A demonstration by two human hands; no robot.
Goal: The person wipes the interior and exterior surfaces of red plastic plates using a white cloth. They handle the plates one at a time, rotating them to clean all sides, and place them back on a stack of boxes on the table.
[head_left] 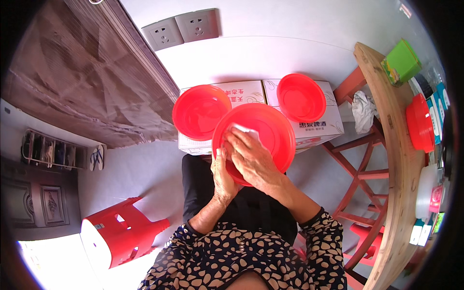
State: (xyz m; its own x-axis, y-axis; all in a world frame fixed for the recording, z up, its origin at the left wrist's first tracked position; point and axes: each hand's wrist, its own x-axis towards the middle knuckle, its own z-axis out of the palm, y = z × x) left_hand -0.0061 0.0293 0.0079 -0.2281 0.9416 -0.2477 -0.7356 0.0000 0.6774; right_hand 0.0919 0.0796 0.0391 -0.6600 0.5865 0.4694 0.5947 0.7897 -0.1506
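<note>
A round red plastic basin (278,130) is held over my lap, its inside facing up. My left hand (224,179) grips its near left rim, with the thumb over the edge and the other fingers hidden beneath. Inside the basin, my right hand (251,157) presses a white cloth or tissue (249,133) against the inner left side. Two more red basins stand just beyond on cardboard boxes: the left basin (200,112) partly behind the held one, the right basin (301,98) farther right.
White printed cardboard boxes (314,123) stand against the wall. On the right is a wooden table (394,145) bearing a green tin (401,63) and another red basin (419,123). A white cloth (363,111) hangs beside it. A red stool (121,229) lies tipped at the left.
</note>
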